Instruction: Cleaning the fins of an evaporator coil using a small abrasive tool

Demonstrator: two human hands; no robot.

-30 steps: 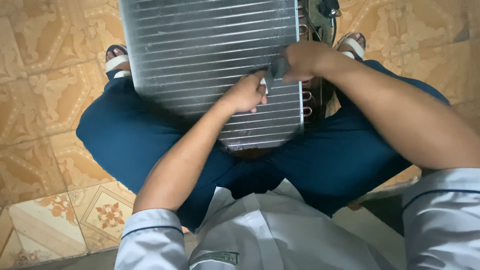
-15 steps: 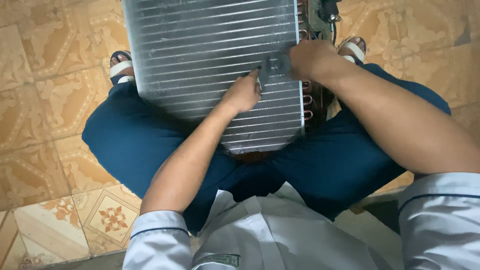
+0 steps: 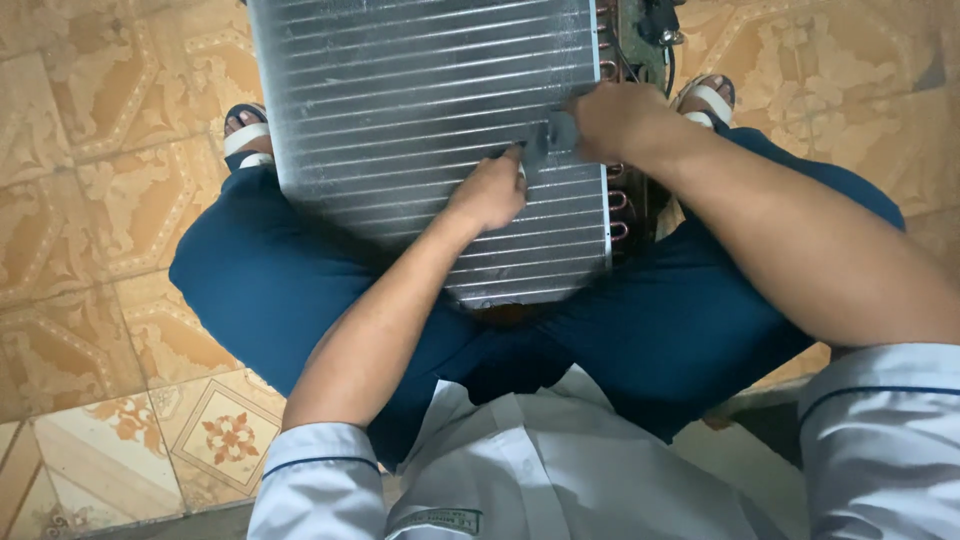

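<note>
A silver finned coil block (image 3: 400,120) rests between my knees, leaning on my dark blue trousers. Copper tube bends (image 3: 618,200) show along its right edge. My right hand (image 3: 615,120) grips a small grey tool (image 3: 550,135) pressed against the fins near the right side. My left hand (image 3: 490,190) lies on the fins just below and left of the tool, fingertips touching its end. What kind of tool it is stays unclear.
Patterned orange-beige floor tiles (image 3: 100,250) surround me. My sandalled feet (image 3: 245,130) sit at either side of the coil. Dark fittings and wires (image 3: 655,25) stand at the coil's upper right corner.
The view has drifted slightly. Both hands stay together on the fins, the tool shifting only a little across them.
</note>
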